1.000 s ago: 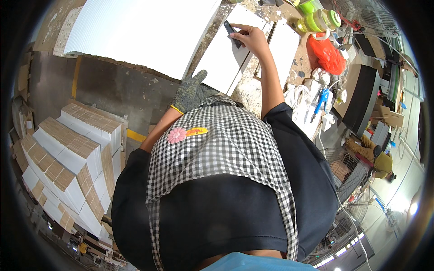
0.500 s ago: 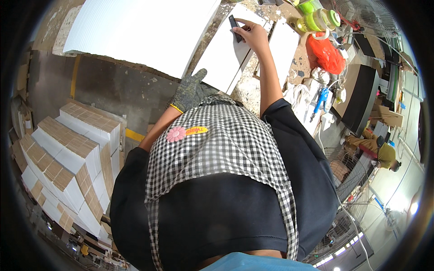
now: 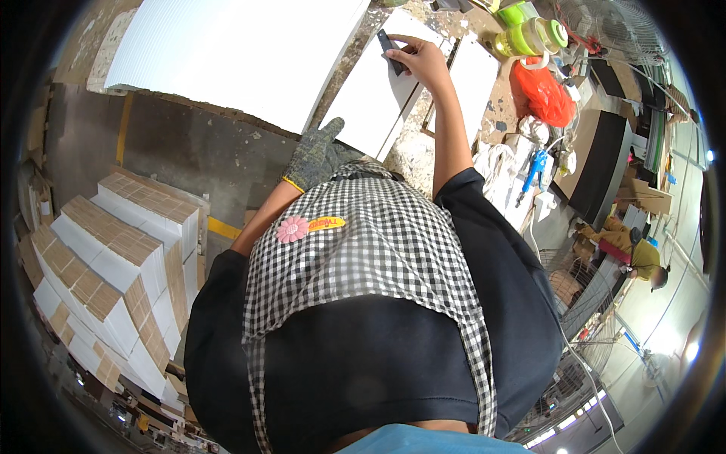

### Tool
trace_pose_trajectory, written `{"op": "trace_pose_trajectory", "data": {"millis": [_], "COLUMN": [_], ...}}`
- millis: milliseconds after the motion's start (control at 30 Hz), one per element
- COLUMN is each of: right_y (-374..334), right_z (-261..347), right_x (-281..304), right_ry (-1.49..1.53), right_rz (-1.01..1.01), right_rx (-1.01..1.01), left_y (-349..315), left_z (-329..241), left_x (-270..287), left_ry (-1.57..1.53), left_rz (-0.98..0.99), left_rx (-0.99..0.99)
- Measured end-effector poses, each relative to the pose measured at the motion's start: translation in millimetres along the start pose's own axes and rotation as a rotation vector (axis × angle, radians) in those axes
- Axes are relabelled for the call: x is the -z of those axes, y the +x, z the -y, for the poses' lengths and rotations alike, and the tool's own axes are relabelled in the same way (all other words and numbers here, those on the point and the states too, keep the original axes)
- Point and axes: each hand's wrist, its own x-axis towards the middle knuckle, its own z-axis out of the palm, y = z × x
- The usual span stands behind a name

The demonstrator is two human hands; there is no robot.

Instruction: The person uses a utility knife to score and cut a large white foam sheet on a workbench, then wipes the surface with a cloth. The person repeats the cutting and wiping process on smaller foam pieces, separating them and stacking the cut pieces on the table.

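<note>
My bare right hand [image 3: 418,60] pinches a narrow black strip-like piece [image 3: 391,53] between thumb and fingers. The piece rests on or just above a long white panel [image 3: 367,98], tilted across it near its far end. At the panel's near end is my left hand [image 3: 314,155], in a grey knit glove with a yellow cuff edge. Its thumb stands apart and points up along the panel's corner; the other fingers lie flat, partly hidden by the apron. Whether the black piece touches the panel I cannot tell.
A large stack of white sheets [image 3: 234,53] lies to the left. On the right are another white panel [image 3: 473,83], a yellow-green bottle [image 3: 529,36], a red plastic bag [image 3: 544,94] and a blue glue gun [image 3: 535,168]. White boards [image 3: 113,250] are piled lower left. A person [image 3: 643,261] is far right.
My right hand and the black piece have shifted slightly left over the panel. The left hand stays almost in place. The far person's posture differs a little.
</note>
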Motion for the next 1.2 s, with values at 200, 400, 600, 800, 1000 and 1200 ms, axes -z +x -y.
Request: {"op": "trace_pose_trajectory", "data": {"millis": [200,400,600,800,1000,1200], "right_y": [-9,-16,-24,-33,-41,-43], "right_z": [4,8,11,17,22,25], "right_x": [0,-1,-2,-6,-8,-7], "right_ry": [0.022,-0.034,-0.095,-0.053,-0.061,-0.049], "right_rz": [0.049,-0.041,0.083,0.032,0.088,0.063], "right_rx": [-0.024,-0.048,0.021,-0.005,0.029,0.021], "left_y": [-3,-2,3,-7,-2,1], "left_z": [-25,-2,6,-33,-14,17], "left_x": [-8,-2,7,-10,-2,9], "left_ry": [-0.319,-0.802,0.109,-0.471,0.042,0.026], "left_rz": [-0.071,-0.054,0.067,-0.014,0.004,0.033], "left_rx": [0.141,0.297,-0.077,0.232,0.038,-0.038]}}
